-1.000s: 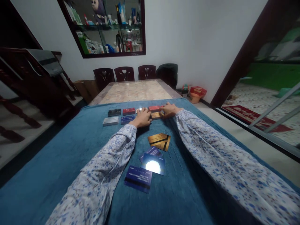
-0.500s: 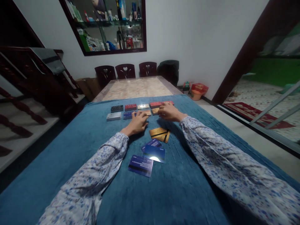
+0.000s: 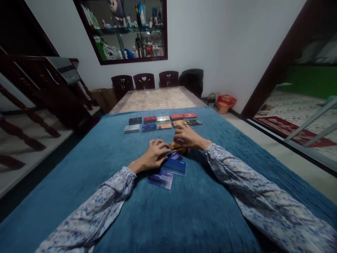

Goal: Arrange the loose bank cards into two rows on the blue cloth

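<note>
Two rows of cards [image 3: 163,123] lie side by side at the far end of a blue cloth [image 3: 184,211]. Nearer me a loose pile holds gold cards [image 3: 177,147] and blue cards [image 3: 173,165], with one dark blue card [image 3: 161,178] closest. My left hand [image 3: 154,156] rests curled, fingertips on the top edge of the blue cards. My right hand [image 3: 186,137] lies over the gold cards with bent fingers touching them. Whether either hand has lifted a card is hidden.
Beyond the cloth the bare marble table top [image 3: 155,98] runs to three dark chairs [image 3: 144,80] at the wall. A wooden stair rail [image 3: 39,88] stands left. An open doorway with a red mat [image 3: 289,131] is at the right.
Both hands have drawn back from the far rows of cards to the loose pile nearer me. The rows now lie uncovered, and a dark card shows at the right end of the near row.
</note>
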Tool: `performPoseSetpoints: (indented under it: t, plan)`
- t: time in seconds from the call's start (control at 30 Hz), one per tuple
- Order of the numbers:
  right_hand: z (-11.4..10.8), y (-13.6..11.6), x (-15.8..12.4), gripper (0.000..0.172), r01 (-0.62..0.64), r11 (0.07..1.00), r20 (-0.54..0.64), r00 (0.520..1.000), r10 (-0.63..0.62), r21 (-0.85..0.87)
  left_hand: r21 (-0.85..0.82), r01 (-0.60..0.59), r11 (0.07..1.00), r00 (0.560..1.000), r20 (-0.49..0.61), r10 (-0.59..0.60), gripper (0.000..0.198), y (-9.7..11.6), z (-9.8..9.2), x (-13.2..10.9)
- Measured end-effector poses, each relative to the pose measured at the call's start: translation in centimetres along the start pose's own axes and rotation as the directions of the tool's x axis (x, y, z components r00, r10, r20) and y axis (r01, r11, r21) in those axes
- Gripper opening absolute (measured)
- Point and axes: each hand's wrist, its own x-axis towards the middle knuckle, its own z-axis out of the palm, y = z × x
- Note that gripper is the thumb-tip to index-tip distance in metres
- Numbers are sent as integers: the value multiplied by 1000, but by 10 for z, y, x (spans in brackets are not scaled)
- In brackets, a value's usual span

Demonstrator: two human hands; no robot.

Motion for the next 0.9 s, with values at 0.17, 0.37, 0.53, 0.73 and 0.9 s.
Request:
performPoseSetpoints:
  t: [0.17,0.37,0.53,0.73,0.9]
  plan:
    - [-1,-9,7,22,-8,999,16,1000,8,36,-52,-69,996,995,74,73,33,16,-7,-9]
    - [1,-22,21,18,-1,998,47,999,-1,59,-2,-44,999,997,67,44,33,10,-10,-16]
    - [3,-34,28,19,21,995,33,999,-24,95,58,-7,998,999,46,5,33,-1,-8,-24]
    - [1,-44,29,20,65,988,43,997,-72,138,96,89,991,996,18,-91,33,-18,-9,-36]
    - [-3,-47,27,27,95,981,111,987,-115,167,100,150,984,989,-13,-150,32,-30,-8,-41]
